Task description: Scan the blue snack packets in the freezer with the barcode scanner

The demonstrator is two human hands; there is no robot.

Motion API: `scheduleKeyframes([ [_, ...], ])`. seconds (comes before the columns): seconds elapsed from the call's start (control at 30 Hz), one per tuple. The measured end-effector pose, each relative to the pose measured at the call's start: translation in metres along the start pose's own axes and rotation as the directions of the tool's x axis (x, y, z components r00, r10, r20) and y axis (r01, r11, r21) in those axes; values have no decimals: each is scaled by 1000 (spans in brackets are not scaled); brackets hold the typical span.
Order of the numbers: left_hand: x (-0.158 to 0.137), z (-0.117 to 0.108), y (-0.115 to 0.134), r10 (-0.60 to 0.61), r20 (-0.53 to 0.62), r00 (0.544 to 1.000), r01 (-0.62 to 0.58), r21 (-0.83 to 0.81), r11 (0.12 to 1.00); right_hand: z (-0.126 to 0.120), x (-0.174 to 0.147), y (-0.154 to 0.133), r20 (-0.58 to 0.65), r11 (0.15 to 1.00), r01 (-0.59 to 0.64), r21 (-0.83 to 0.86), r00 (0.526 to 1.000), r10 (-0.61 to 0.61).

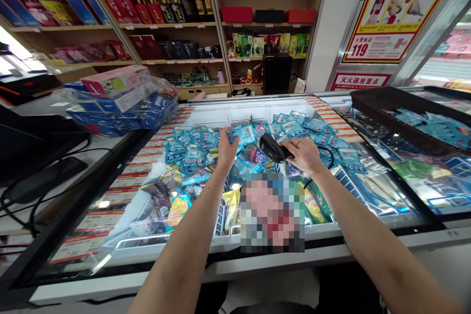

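My left hand (227, 148) pinches the left end of a small light-blue packet (244, 134), whose white barcode label faces up. To its right, my right hand (303, 153) grips a black handheld barcode scanner (271, 148), its head tilted toward the packet. A black cable (330, 153) runs from behind the right hand. Many similar blue packets lie spread on the glass top of a chest freezer, a pile (194, 156) to the left and another pile (294, 127) to the right. Below both hands, bagged goods show through the glass.
At the back left a plastic-wrapped stack of boxes (121, 100) stands on the freezer edge. A dark brown basket (415, 117) with more blue packets is at the right. Loose cables (33, 206) hang at the left. Stocked shelves (217, 24) stand behind the freezer.
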State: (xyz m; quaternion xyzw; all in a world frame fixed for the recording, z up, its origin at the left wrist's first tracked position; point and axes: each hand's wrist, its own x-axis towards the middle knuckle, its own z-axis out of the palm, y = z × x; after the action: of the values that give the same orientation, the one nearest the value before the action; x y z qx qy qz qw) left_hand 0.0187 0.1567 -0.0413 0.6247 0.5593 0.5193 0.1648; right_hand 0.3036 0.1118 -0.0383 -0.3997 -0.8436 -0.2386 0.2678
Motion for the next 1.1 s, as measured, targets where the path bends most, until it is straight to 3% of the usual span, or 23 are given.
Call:
scheduleKeyframes([
  [0.17,-6,-4,9,166,-228,959,-105,259,960,-1,-4,2,-20,997,-71,-20,997,71],
  [0.33,-12,-24,6,57,-313,948,78,401,913,-3,-8,5,-42,976,-203,-74,979,201],
  [0.43,-20,-41,4,85,-336,938,112,526,843,-3,-9,6,-49,960,-265,-90,964,262],
  [0.5,-27,-48,6,171,-243,955,8,595,803,-3,-10,6,-43,960,-266,-87,964,263],
  [0.57,-32,-49,7,251,-12,968,-188,626,757,-3,-10,5,-23,968,-239,-82,971,238],
  [0.63,-34,-46,8,273,213,938,-346,618,706,-4,-10,4,-2,976,-204,-81,979,205],
  [0.67,-35,-44,8,266,271,925,-380,620,687,-4,-11,4,7,979,-187,-82,982,188],
  [0.83,-36,-39,5,233,176,956,-289,695,659,-10,-12,2,35,983,-151,-102,987,155],
  [1.1,-35,-38,-1,236,107,966,-234,749,619,-30,-21,10,20,981,-134,-141,990,138],
])
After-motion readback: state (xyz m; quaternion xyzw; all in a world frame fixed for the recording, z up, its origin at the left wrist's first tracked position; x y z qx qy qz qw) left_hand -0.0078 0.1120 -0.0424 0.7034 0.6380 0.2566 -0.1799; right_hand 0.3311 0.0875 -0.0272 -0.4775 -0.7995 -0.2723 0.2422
